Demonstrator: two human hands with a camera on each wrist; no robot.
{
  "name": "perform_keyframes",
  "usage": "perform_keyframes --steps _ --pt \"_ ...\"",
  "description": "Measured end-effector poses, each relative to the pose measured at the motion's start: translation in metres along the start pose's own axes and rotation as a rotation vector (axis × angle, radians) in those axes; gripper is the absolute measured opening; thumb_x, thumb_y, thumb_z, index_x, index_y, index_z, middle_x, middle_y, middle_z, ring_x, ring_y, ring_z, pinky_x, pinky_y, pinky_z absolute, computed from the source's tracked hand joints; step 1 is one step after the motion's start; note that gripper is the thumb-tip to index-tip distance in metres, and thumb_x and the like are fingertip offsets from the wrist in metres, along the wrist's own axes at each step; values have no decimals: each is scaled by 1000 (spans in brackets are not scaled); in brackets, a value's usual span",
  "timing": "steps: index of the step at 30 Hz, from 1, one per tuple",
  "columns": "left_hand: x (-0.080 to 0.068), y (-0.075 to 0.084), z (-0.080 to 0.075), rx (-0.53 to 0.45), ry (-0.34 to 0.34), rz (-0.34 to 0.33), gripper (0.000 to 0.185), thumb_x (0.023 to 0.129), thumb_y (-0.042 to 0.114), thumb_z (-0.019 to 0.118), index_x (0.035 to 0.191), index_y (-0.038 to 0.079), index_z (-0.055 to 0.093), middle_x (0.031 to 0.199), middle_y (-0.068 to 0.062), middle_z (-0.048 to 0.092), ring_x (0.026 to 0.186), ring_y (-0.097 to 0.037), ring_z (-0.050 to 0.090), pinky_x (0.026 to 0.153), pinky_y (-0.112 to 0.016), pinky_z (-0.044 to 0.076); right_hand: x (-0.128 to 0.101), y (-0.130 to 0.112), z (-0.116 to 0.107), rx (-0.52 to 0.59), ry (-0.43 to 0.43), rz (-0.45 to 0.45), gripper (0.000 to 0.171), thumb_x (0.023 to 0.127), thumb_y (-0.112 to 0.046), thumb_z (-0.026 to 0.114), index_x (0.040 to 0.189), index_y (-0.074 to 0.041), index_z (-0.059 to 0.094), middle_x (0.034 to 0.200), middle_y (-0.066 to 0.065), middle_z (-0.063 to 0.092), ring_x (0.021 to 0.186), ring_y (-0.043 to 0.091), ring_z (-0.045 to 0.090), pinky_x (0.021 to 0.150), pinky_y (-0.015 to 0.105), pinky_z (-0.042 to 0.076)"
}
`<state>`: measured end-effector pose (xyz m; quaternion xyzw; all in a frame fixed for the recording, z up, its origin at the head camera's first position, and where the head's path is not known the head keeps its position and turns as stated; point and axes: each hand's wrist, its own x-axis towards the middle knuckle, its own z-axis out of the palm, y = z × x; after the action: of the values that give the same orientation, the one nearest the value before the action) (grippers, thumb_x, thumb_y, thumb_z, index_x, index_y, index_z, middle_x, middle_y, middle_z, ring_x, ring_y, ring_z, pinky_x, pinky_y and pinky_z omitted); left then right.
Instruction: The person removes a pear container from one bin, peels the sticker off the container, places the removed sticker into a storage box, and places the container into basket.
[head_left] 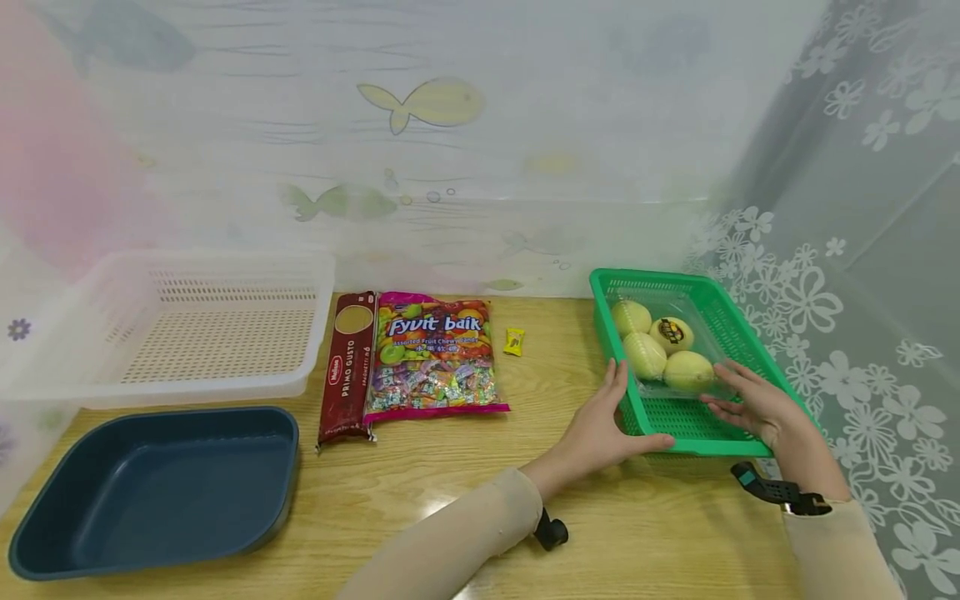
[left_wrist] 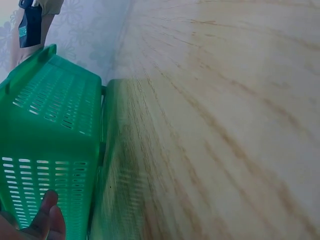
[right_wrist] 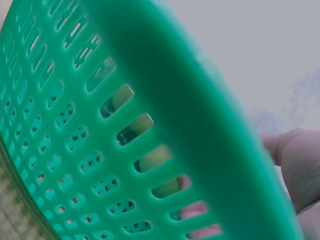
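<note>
Head view: nearest, bare wooden desk (head_left: 420, 492) runs open between the two sleeved forearms. At the near left a dark blue oval plastic tray (head_left: 157, 487) sits close to the desk's near-left edge. At the right, the left hand (head_left: 603, 425) rests against the near left corner of the green perforated plastic basket (head_left: 697, 429), fingers straight along its left wall and thumb lying along the near rim. The right hand (head_left: 750, 400) reaches over the basket's right rim, fingers spread and slightly bent inside it, touching the clear plastic pack of yellow-green round fruits (head_left: 660, 346). The basket stands at the desk's right edge, close beside the flowered curtain (head_left: 847, 275).

Mid-desk lie a dark red spaghetti packet (head_left: 347, 367) and a pink bag of fruit chew candy (head_left: 435, 354), touching side by side, with a small yellow wrapped candy (head_left: 513, 342) just right. Open desk separates these from the basket. Far left stands a white perforated plastic basket (head_left: 195, 329).
</note>
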<state>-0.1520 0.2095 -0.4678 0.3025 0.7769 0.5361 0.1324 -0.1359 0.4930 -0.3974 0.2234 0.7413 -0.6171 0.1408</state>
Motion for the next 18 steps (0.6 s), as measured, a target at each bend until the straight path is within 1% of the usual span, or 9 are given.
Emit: perform_keyframes --steps 2,8,10,12,15,18 --pt "0 -1 0 -3 1 1 117 90 66 76 171 33 -2 179 4 -2 161 -29 22 122 -55 38 0 0 -1 13 -4 3 90 113 -47 43 165 -18 -25 172 20 -28 88 -2 66 86 22 58" --pt "-1 -2 -3 -2 2 9 117 91 65 76 171 32 -2 178 6 -4 161 -29 22 121 -54 39 4 -2 0 -24 -22 -1 87 113 -49 41 167 -16 -19 172 23 -25 89 -3 65 81 21 56" --pt "0 -1 -4 43 1 15 118 90 67 76 171 30 -1 178 8 -6 161 -28 23 121 -52 40 5 -2 -1 -6 -23 -2 85 113 -48 41 167 -17 -17 172 23 -25 89 -2 65 79 22 54" --pt "2 0 -5 120 5 21 119 89 71 74 171 29 -1 177 8 -5 160 -27 26 120 -48 43 5 -2 -4 23 -25 -7 83 114 -47 40 168 -17 -16 171 23 -27 89 -1 65 78 22 53" --pt "3 1 -6 239 6 30 121 87 77 71 171 29 -1 177 7 -5 158 -28 32 118 -43 45 3 0 -6 98 -30 -13 81 114 -44 41 168 -18 -13 171 20 -31 90 1 64 78 21 51" --pt "3 2 -6 280 2 33 122 86 79 70 171 29 -1 178 4 -3 157 -29 34 117 -41 45 1 1 -7 168 -29 -10 81 114 -43 44 169 -19 -12 172 14 -30 90 2 65 80 20 51"
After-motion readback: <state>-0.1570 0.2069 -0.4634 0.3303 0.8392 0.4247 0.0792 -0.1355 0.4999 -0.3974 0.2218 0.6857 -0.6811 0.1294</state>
